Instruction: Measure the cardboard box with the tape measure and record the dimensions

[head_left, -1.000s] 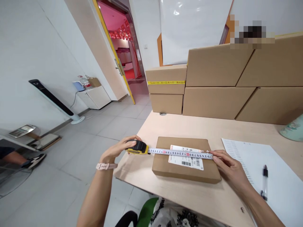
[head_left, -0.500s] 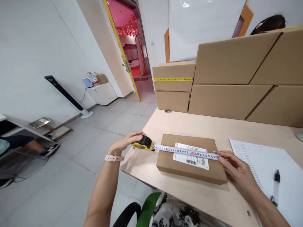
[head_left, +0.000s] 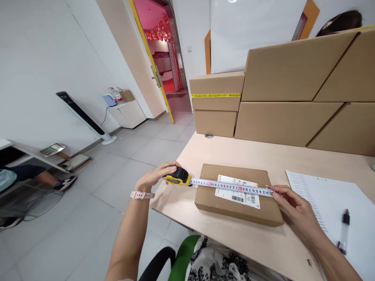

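Observation:
A flat brown cardboard box [head_left: 231, 210] lies on the table with a white shipping label [head_left: 234, 195] on top. My left hand [head_left: 159, 175], with a pink band at the wrist, grips the black and yellow case of a tape measure [head_left: 178, 176] just off the box's left side. The pulled-out blade [head_left: 225, 186] runs straight across the box top and over the label. At the box's right edge, my right hand [head_left: 295, 207] pinches the blade's end between thumb and fingers.
Paper sheets [head_left: 319, 195] lie right of the box, with a pen [head_left: 344, 230] on them. Large cardboard boxes [head_left: 281, 121] are stacked along the table's back; a person's head [head_left: 342, 23] shows behind them. The table's left edge drops to a tiled floor. Another person's leg [head_left: 49, 177] is at far left.
The whole view has shifted slightly. Both hands keep their hold on the tape measure, and the blade stays stretched over the box.

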### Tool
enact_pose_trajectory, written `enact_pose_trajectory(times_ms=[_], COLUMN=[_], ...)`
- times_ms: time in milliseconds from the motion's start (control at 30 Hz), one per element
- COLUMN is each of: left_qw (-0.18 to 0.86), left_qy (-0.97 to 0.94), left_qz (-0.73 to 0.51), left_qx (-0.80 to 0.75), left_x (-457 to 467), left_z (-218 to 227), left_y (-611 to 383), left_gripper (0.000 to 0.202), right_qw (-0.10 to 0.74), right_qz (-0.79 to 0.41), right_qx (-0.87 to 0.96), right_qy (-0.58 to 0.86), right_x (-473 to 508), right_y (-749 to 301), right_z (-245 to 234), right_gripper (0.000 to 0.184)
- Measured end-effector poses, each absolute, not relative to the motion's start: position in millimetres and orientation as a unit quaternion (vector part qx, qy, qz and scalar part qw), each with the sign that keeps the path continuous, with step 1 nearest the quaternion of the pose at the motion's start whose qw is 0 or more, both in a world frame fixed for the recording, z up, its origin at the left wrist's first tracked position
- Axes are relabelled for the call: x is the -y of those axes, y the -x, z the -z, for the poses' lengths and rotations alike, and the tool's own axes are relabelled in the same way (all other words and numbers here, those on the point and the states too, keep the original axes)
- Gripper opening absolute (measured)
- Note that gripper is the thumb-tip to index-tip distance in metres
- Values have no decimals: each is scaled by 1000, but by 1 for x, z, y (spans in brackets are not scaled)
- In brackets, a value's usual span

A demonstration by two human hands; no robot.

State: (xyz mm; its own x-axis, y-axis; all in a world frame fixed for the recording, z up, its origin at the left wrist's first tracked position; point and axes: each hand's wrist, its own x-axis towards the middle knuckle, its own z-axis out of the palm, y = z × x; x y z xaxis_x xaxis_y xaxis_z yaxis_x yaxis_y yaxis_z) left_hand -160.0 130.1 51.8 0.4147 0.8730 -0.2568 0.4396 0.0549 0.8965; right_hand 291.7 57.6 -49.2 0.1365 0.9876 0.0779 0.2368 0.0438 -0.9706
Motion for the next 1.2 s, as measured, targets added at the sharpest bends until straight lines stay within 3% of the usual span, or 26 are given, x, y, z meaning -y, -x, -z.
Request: enact_pose_trajectory(times_ms=[433, 767, 1200], left_qw=[533, 535, 538], left_qy=[-656, -653, -650], left_qz=[-206, -211, -215], left_qx=[-494, -492, -493], left_x=[-129, -131, -131], left_z=[-53, -49, -47], left_y=[158, 161, 163], left_gripper=[47, 48, 45], right_qw=[484, 498, 505], right_qz=[-394, -506, -507], right_qx=[522, 421, 414], right_qy=[581, 565, 562], right_x=[-58, -60, -60], right_y=[-292, -292, -290], right_z=[48, 55, 51], right_gripper=[30, 32, 32])
